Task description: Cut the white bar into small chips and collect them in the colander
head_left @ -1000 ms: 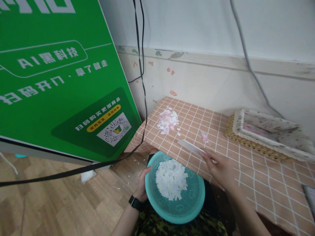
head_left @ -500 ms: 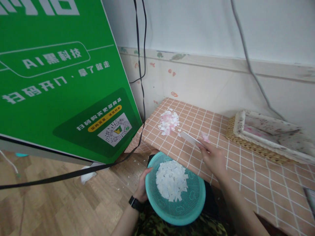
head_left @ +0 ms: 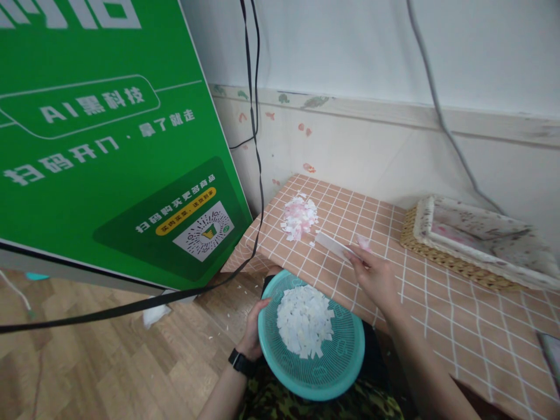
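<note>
My left hand (head_left: pixel 254 331) grips the left rim of a turquoise plastic basket (head_left: pixel 350 350) that rests on my lap. A heap of small white paper scraps (head_left: pixel 305 321) lies inside it. Over the tabletop, my right hand (head_left: pixel 373 274) pinches one end of a flat white strip (head_left: pixel 331 246); its exact kind I cannot tell. The strip's far end points at a pile of white and pink paper scraps (head_left: pixel 300 217) on the table. A pink scrap (head_left: pixel 363 242) shows just behind my right fingers.
A checked brown cloth covers the table (head_left: pixel 437 291). On its right stands a fabric-lined wicker basket (head_left: pixel 464 262). A tall green panel (head_left: pixel 131 175) is at left, with a black strap (head_left: pixel 175 297) crossing before it. Scraps dot the wooden floor (head_left: pixel 184 361).
My right hand has moved slightly left with the white strip, whose end is nearer the pile. The left hand and turquoise basket stay in place. The black strap has swayed a little.
</note>
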Demonstrator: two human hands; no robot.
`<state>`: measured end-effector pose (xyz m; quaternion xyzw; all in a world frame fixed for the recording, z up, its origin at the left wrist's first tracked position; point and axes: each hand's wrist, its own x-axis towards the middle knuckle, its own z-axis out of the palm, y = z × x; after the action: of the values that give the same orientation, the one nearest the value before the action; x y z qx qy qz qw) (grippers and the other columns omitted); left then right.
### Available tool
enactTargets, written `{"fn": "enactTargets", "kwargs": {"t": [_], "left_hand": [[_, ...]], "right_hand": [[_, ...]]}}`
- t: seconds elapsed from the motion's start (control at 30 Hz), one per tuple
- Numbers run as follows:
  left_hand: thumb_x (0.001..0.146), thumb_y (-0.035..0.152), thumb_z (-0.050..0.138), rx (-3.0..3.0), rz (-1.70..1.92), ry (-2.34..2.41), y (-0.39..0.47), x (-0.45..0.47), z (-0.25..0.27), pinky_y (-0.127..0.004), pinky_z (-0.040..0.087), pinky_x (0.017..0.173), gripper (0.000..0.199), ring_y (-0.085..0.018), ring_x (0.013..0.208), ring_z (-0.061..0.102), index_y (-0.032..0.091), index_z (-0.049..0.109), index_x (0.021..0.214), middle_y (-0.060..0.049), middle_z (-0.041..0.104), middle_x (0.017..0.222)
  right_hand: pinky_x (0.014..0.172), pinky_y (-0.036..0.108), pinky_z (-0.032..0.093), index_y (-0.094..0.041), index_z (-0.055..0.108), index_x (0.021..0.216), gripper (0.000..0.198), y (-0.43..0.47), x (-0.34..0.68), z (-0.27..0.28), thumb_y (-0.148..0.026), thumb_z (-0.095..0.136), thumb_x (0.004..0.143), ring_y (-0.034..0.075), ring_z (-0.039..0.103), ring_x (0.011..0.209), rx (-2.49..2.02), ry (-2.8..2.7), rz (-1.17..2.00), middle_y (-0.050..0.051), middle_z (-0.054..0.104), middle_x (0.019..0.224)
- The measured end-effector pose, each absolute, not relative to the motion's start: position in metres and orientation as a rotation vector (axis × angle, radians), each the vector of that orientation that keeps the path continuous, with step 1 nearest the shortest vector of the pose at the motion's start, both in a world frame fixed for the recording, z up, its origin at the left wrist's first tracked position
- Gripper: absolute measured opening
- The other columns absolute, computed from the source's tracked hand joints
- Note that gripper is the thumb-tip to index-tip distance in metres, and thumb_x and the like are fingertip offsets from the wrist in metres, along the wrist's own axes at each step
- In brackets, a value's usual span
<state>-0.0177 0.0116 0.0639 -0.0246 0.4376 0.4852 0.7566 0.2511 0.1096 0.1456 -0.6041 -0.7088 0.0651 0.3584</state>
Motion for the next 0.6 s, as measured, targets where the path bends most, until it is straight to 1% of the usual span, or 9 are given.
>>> {"fn": "enactTargets", "kwargs": {"t": [0.1,0.3,0.43,0.6], "left_hand": [[0.074,0.028,0.062,-0.05,1.058,0.936,0.011,-0.0178,0.0636,-0.032,0.05,0.07,0.021,-0.023,0.072,0.067,0.01,0.07,0.079,-0.008,0.072,0.068],[0.074,0.028,0.062,-0.049,1.064,0.968,0.0113,-0.0174,0.0646,-0.031,0.05,0.067,0.018,-0.021,0.068,0.067,0.011,0.069,0.075,-0.006,0.071,0.065],[0.073,0.027,0.063,-0.047,1.076,0.971,0.0109,-0.017,0.0656,-0.03,0.05,0.068,0.017,-0.021,0.068,0.067,0.011,0.069,0.073,-0.006,0.071,0.064],[0.074,0.028,0.062,-0.035,1.056,0.972,0.0109,-0.0173,0.0656,-0.03,0.05,0.069,0.018,-0.022,0.07,0.067,0.012,0.069,0.071,-0.006,0.071,0.063]], "right_hand": [[0.053,0.026,0.044,-0.023,0.068,0.1,0.026,0.1122,0.251,0.1485,-0.034,0.05,0.086,0.014,0.06,0.052,-1.555,-1.876,0.16,0.002,0.071,0.075],[0.052,0.025,0.044,-0.022,0.069,0.097,0.025,0.1133,0.2483,0.1503,-0.031,0.049,0.086,0.015,0.062,0.054,-1.501,-1.959,0.083,0.003,0.072,0.081],[0.05,0.025,0.043,-0.021,0.068,0.098,0.026,0.1144,0.2491,0.149,-0.031,0.048,0.087,0.015,0.061,0.052,-1.506,-2.002,0.009,0.003,0.072,0.077],[0.051,0.024,0.041,-0.021,0.067,0.101,0.025,0.1131,0.2482,0.1536,-0.026,0.047,0.087,0.014,0.063,0.054,-1.473,-2.11,-0.136,0.003,0.071,0.071]]}}
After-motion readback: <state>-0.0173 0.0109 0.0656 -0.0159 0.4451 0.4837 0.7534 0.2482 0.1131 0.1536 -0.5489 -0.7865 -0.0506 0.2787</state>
